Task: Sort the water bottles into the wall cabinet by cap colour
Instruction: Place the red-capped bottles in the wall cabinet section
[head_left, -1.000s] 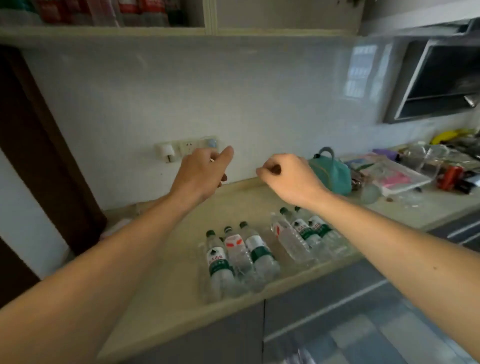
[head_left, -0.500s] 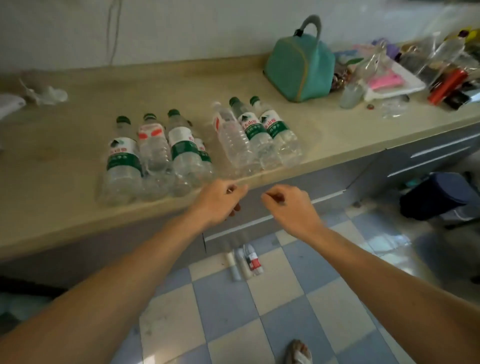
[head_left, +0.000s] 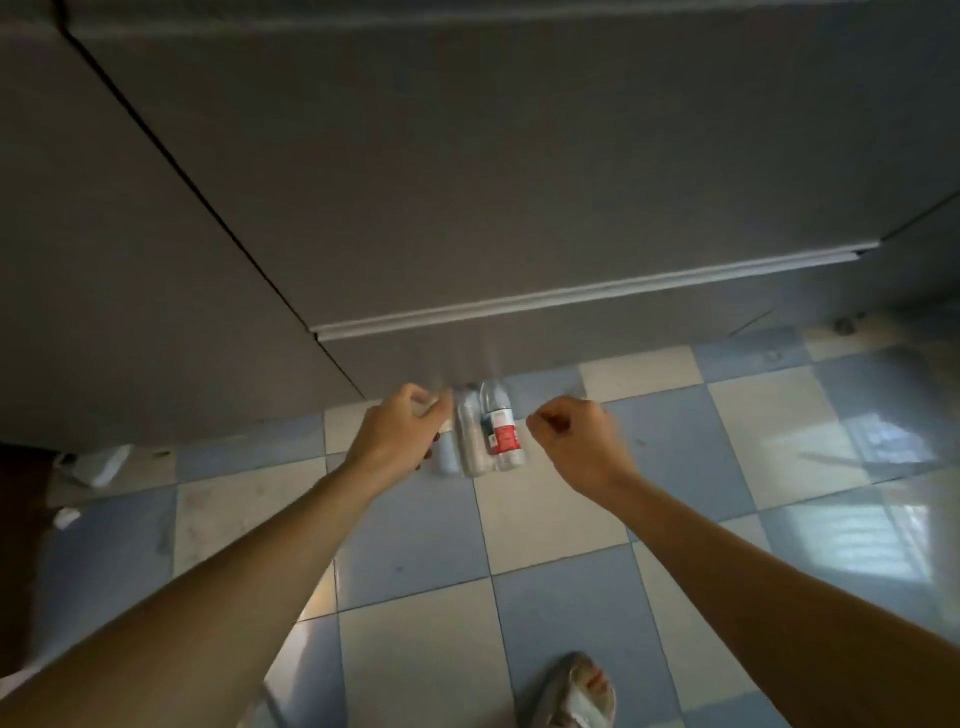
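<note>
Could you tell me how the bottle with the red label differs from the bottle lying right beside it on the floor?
The bottle with the red label has a bright red and dark band around its middle, while the middle bottle shows no clear label and looks plain and greyish. The red-labelled one lies nearer the right hand, the plain one nearer the left hand. Both are clear plastic, lying side by side on the tiled floor, tops towards the cabinet.

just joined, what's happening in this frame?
A person is bent toward the floor, both arms stretched down at a pack of water bottles lying on the checked tiles by the base cabinet. The left hand is at the pack's left side and seems to be touching it; motion blur hides the grip. The right hand is curled just right of the pack, apparently empty. No bottle is lifted yet.
</note>
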